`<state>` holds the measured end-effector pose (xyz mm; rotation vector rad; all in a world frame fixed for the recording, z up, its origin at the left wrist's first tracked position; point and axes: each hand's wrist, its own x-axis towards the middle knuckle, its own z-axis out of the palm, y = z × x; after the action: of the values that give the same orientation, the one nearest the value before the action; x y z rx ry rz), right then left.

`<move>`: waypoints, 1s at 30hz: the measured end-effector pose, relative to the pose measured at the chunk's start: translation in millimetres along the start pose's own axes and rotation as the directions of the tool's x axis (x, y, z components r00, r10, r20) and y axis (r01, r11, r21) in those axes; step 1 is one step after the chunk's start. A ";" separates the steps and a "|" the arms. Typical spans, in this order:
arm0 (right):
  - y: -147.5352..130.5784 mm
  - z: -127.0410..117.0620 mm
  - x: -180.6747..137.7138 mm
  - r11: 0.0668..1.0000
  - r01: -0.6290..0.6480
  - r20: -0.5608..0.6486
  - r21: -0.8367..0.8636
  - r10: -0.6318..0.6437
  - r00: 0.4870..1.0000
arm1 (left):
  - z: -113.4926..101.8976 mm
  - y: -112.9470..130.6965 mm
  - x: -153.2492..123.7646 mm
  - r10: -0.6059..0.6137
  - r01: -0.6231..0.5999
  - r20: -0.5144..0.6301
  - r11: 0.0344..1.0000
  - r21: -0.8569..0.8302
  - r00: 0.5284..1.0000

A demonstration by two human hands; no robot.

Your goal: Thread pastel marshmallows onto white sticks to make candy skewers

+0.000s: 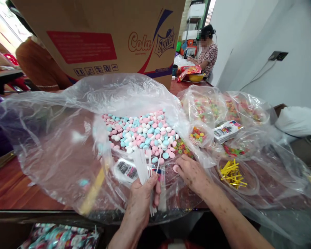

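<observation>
Left hand (142, 200) clenched round bundle of white sticks (142, 166); right hand (190, 173) pinching one pink candy (175, 168).

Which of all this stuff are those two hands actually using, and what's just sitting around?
In use:
- left hand, holding a bunch of white sticks
- right hand, fingertips on a pink candy
- pile of pink, blue and white candies on clear plastic sheet

Lying about:
- cardboard box
- yellow twist ties
- bags of colourful ring candies
- printed cards
</observation>
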<state>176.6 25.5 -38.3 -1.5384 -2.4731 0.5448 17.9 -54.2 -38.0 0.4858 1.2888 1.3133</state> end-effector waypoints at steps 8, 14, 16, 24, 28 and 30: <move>6.0 -9.7 32.1 0.956 -0.107 -0.141 0.273 0.150 0.979 | -4.7 -7.7 9.1 -0.004 0.003 0.027 0.998 0.056 1.000; -2.5 -7.6 47.7 0.976 -0.142 -0.076 0.162 0.156 0.985 | -6.2 -9.2 10.1 -0.037 0.036 0.022 0.998 0.045 0.999; -6.3 -7.1 46.4 0.980 -0.160 -0.072 0.114 0.169 0.983 | -6.2 -8.8 9.6 -0.032 0.030 0.029 0.998 0.047 0.999; -8.9 4.0 40.5 0.992 -0.100 -0.062 0.071 0.105 0.993 | -3.9 -7.0 6.4 -0.024 0.020 0.030 0.991 0.130 0.999; -4.3 11.9 37.1 0.992 -0.046 -0.098 0.122 0.058 0.994 | -5.4 -6.2 6.6 0.029 -0.029 0.004 0.980 0.196 1.000; -2.3 12.6 36.2 0.984 -0.042 -0.124 0.174 0.064 0.990 | -6.4 -4.3 6.1 0.057 -0.053 -0.010 0.970 0.238 0.998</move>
<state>154.2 54.3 -50.4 -1.5254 -2.2321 0.6274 12.7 -52.5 -46.1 0.6833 1.4637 1.2163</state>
